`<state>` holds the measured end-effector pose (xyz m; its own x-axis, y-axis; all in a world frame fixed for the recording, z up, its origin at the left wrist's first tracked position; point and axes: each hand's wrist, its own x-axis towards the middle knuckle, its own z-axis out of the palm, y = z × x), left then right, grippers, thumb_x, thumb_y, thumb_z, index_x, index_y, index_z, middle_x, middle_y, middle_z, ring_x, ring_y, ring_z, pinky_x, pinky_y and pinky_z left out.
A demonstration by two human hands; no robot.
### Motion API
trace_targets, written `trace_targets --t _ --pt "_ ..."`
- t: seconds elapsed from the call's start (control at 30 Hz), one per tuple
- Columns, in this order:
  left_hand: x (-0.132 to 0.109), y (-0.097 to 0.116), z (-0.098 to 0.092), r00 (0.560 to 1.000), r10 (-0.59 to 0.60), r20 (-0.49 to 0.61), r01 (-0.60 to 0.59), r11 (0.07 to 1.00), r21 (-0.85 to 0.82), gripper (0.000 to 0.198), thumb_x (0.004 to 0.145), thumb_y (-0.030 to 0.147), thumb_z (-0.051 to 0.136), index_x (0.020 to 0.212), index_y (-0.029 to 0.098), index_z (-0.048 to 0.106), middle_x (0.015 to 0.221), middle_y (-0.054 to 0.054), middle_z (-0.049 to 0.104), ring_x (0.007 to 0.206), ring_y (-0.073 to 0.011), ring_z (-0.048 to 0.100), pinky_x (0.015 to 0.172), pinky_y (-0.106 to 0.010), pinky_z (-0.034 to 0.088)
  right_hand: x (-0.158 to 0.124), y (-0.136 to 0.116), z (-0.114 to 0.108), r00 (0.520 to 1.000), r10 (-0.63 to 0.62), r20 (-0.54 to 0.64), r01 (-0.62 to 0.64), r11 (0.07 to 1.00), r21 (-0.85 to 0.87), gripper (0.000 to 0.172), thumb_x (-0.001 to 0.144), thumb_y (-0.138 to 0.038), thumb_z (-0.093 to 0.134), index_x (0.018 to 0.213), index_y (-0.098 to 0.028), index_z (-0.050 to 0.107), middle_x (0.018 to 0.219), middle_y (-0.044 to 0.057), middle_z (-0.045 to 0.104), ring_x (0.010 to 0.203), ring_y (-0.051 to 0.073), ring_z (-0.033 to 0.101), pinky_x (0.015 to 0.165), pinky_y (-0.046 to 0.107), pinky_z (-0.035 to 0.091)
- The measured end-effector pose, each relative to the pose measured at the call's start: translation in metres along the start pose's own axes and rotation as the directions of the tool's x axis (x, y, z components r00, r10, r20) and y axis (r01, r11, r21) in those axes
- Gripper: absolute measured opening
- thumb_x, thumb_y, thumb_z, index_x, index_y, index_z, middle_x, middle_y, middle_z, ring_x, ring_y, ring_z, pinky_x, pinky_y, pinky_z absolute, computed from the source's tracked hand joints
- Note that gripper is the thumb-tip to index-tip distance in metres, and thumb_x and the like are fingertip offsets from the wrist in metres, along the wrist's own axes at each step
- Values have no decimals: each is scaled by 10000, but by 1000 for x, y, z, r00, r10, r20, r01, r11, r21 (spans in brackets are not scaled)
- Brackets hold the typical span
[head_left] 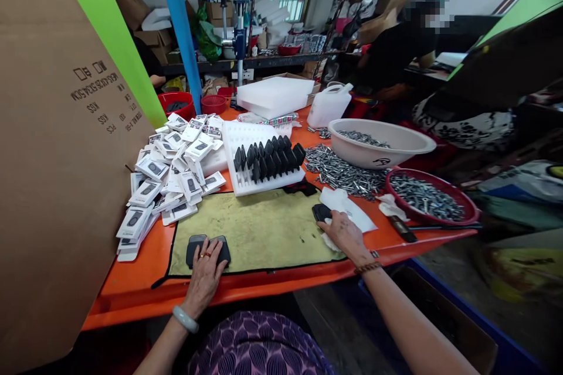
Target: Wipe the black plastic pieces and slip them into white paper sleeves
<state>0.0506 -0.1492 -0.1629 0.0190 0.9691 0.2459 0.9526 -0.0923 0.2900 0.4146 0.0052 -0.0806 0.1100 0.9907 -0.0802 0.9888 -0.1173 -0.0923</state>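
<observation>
My left hand [206, 266] lies with its fingers stretched out over flat black rounded pieces [193, 244] near the front left of a yellow cloth [255, 222]. At the cloth's right side, my right hand [346, 234] grips another small black piece [321, 212] between thumb and fingers. A bit of white tissue shows under that hand, and a white sheet [352, 211] lies beside it. Behind the cloth, a white foam rack [246, 183] holds several similar black pieces [270, 158] standing upright in rows.
White printed packets [176, 164] are heaped at left, by a tall cardboard box [57, 158]. At right are loose metal parts [341, 173], a white basin [396, 155] and a red basket [470, 208] of metal parts. A white jug [328, 106] stands behind. A person [396, 53] sits at back right.
</observation>
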Motion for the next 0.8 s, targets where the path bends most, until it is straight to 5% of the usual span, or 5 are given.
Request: trace_targets --t 0.2,0.37,0.5,0.63,0.8 --pt "11 13 -15 996 -39 -76 27 989 -146 365 910 266 485 1251 181 582 1371 -146 540 1342 -320 415 1049 -551 380 4 2 20 996 90 -3 -90 996 13 478 874 -473 543 1159 -92 496 1119 202 600 950 288 647 731 344 473" --pt "24 50 -37 990 -138 17 126 848 -515 365 913 343 478 1234 204 583 1359 -134 541 1293 -273 473 1084 -503 369 3 5 5 989 85 120 -125 915 383 551 754 -436 649 1189 -111 560 1099 159 655 1053 300 609 858 372 465" --pt "46 98 -46 856 -208 474 517 334 -788 499 868 508 535 1240 177 557 1298 -155 566 1122 -250 594 925 -395 512 -30 -28 -3 953 -179 245 -95 591 801 609 653 -485 694 1154 -146 619 981 74 699 918 262 643 801 361 503" --pt "72 131 -52 689 -16 724 692 -282 -665 739 785 743 467 1264 185 534 1252 -151 585 956 -228 645 664 -299 551 -72 -81 -4 884 -397 247 -50 445 894 643 590 -358 740 1186 -152 617 1040 79 689 926 254 642 840 374 504" --pt "78 137 -57 601 16 799 724 -434 -536 783 688 781 557 1105 120 614 996 -125 685 819 -223 653 601 -264 500 -90 -106 -4 877 -458 145 133 521 843 678 535 -275 769 1178 -168 582 1136 95 654 1043 272 601 946 404 450"
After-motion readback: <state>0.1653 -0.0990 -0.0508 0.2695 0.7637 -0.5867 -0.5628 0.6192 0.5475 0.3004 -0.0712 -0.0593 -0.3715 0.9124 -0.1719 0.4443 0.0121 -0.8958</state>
